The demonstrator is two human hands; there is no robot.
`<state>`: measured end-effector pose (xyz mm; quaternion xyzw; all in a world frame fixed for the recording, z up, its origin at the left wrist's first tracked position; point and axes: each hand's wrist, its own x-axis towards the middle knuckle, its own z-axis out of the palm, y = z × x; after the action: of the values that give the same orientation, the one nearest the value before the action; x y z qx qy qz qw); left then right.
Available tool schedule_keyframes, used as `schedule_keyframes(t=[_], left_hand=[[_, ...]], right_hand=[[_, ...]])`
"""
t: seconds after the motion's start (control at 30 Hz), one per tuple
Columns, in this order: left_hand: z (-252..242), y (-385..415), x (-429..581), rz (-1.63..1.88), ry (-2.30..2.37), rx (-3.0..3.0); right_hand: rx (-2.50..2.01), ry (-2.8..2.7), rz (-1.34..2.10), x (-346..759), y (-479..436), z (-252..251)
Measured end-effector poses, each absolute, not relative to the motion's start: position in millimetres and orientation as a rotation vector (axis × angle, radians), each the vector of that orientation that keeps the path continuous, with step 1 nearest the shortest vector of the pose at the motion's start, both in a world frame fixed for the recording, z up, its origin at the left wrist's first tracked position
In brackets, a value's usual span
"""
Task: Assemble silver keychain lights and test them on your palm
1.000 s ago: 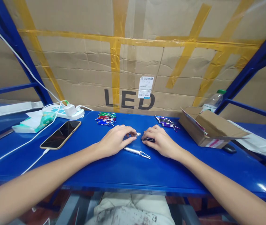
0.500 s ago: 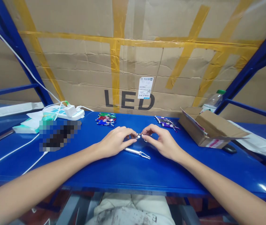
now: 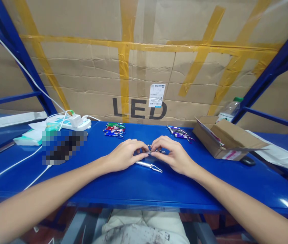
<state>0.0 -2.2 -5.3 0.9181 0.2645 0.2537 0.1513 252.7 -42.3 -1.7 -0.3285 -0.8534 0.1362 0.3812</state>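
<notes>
I see the left hand [image 3: 125, 155] and right hand [image 3: 170, 154] pinching one small silver metal keychain torch [image 3: 151, 149] between their fingertips — long axis left-to-right, just above the blue tabletop [image 3: 133, 184]. A second silver torch [image 3: 149, 166] lies just beneath, nearer me.

"LED" in black letters on the cardboard sheet [image 3: 144, 78]; white label [image 3: 157, 95] unreadable.

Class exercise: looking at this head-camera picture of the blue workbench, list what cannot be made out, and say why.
1. Small silver part, head view: mostly covered by the fingers of the left hand and right hand.
2. Flat object left on the blue workbench: pixelated block.
3. White label on the cardboard: print too small.
</notes>
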Motion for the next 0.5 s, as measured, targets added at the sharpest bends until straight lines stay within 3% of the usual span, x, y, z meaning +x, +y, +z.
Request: schedule_keyframes(t=[0.5], left_hand=[[-6.8,0.0,-0.2,0.762,0.78,2.586]], right_hand=[[-0.892,-2.186,0.188,251.3,-45.2,0.5]])
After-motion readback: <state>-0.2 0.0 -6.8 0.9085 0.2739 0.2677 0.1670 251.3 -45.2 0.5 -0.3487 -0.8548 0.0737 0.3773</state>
